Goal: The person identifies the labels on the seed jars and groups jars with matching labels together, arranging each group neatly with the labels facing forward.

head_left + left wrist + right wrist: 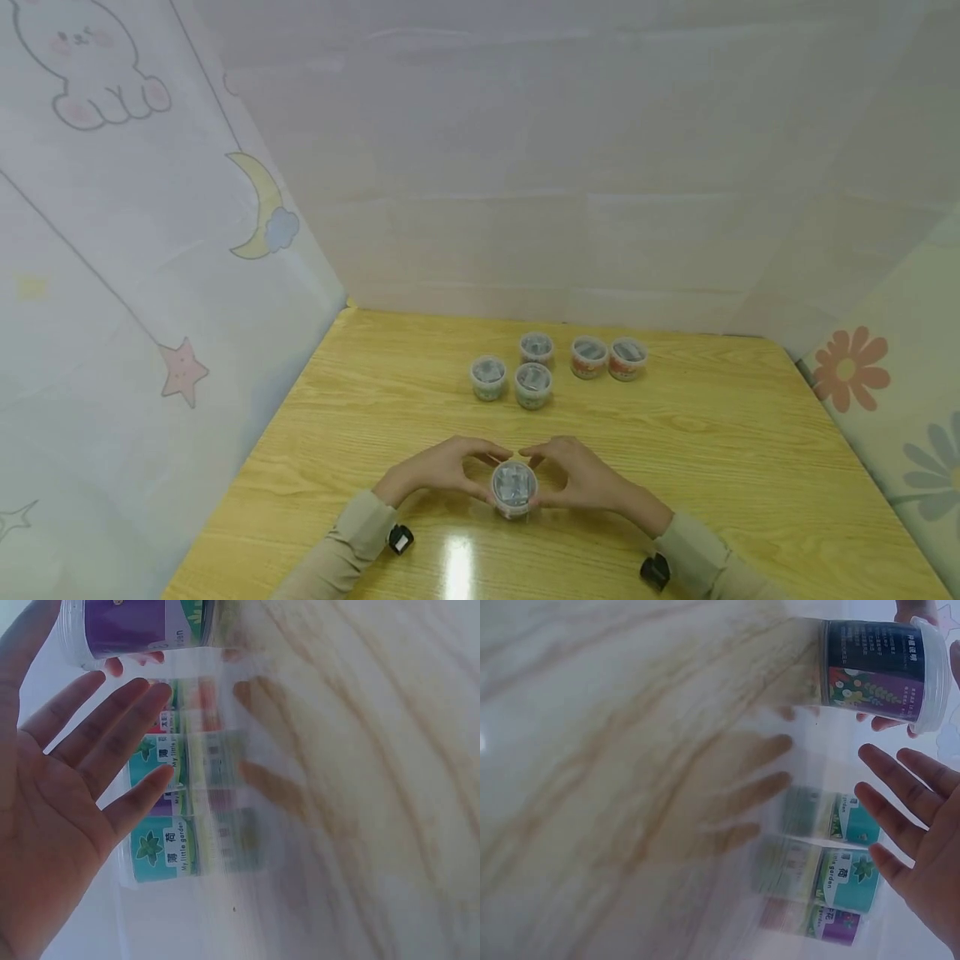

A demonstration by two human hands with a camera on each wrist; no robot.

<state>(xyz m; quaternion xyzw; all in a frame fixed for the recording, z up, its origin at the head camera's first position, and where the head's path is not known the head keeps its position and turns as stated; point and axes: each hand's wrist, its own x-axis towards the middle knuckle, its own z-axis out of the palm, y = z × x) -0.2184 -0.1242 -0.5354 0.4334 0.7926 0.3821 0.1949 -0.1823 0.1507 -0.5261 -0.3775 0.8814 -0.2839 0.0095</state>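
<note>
A small round plastic tub (513, 486) with a see-through lid stands upright on the table near its front. Its purple label faces the left wrist camera, and in the right wrist view the tub (877, 675) shows a dark panel with small print. My left hand (450, 467) grips its left side between thumb and index finger, the other fingers spread behind. From the right, my right hand (585, 477) grips the same tub likewise, thumb at the near side. Silvery packets show through the lid. Exact fingertip contact is partly hidden behind the tub.
Beyond the hands stand several similar tubs: a left group with a green-labelled tub (489, 379) and a front tub (532, 387), plus two red-labelled tubs (588, 358) side by side to the right. Printed sheets (525, 167) wall the wooden table (360, 400) at back and sides.
</note>
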